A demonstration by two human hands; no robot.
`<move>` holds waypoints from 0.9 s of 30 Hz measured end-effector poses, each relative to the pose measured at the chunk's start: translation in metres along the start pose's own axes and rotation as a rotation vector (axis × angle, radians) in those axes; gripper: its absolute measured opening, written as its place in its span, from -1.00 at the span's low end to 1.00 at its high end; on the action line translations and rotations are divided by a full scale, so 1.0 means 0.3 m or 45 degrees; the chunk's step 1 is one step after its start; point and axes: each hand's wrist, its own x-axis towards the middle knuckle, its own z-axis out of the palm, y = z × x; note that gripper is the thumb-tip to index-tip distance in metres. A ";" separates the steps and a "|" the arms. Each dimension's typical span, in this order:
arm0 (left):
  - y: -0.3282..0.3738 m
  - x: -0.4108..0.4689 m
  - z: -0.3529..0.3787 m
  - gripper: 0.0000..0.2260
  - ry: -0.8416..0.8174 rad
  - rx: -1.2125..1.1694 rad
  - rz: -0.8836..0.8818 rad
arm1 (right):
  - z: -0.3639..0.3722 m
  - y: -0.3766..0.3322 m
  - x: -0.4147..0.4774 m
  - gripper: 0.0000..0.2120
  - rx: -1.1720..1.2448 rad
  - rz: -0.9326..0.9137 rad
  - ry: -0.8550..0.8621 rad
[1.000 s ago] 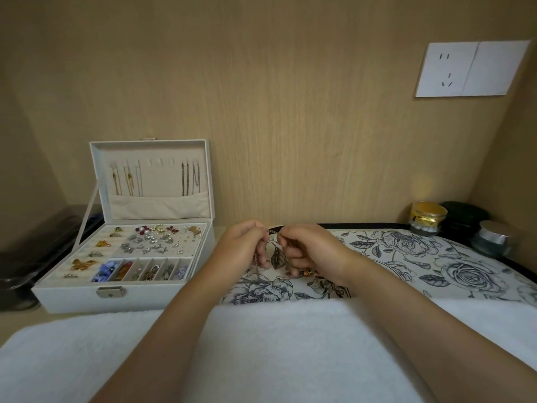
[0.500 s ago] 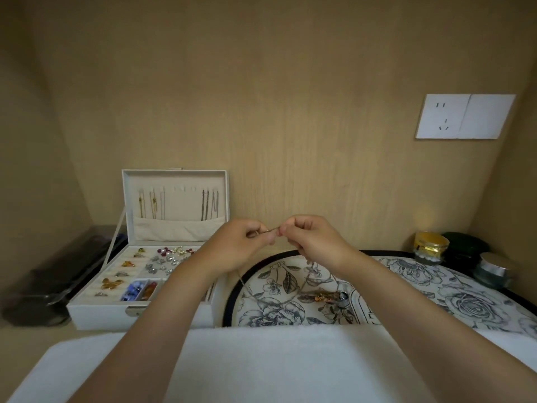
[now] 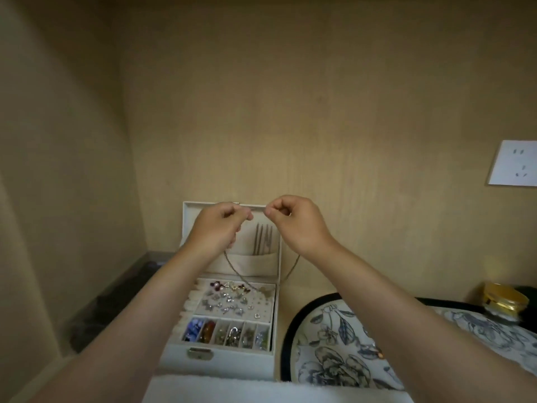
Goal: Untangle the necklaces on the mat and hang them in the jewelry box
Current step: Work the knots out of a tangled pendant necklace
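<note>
My left hand [image 3: 218, 228] and my right hand [image 3: 296, 222] are raised in front of the open lid of the white jewelry box [image 3: 229, 362]. Each pinches one end of a thin silver necklace [image 3: 241, 276]. The chain stretches between my fingertips at the lid's top edge and droops in a loop over the box's earring tray. Several necklaces [image 3: 263, 238] hang inside the lid above its pocket. On the right lies the floral mat [image 3: 334, 344], with a small tangle of jewelry [image 3: 376, 349] partly hidden behind my right forearm.
A gold-lidded jar [image 3: 504, 301] and a dark jar stand at the mat's far right. A wall socket [image 3: 513, 162] sits on the wooden back wall. A dark tray [image 3: 116, 298] lies left of the box. A white towel [image 3: 261, 391] covers the near edge.
Both hands lifted the necklace off the mat and carried it left and up to the box lid. The view turned left, bringing the box to the centre.
</note>
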 end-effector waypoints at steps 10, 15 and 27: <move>-0.179 0.138 -0.121 -0.75 0.317 0.528 -0.116 | 0.320 0.021 0.120 -0.88 -0.234 0.176 0.205; -0.218 0.182 -0.098 -0.63 0.305 0.546 -0.241 | 0.381 0.046 0.136 -0.86 -0.374 0.170 0.266; -0.271 0.142 -0.078 -0.69 0.108 0.420 -0.223 | 0.411 0.102 0.085 -0.91 -0.400 0.157 0.109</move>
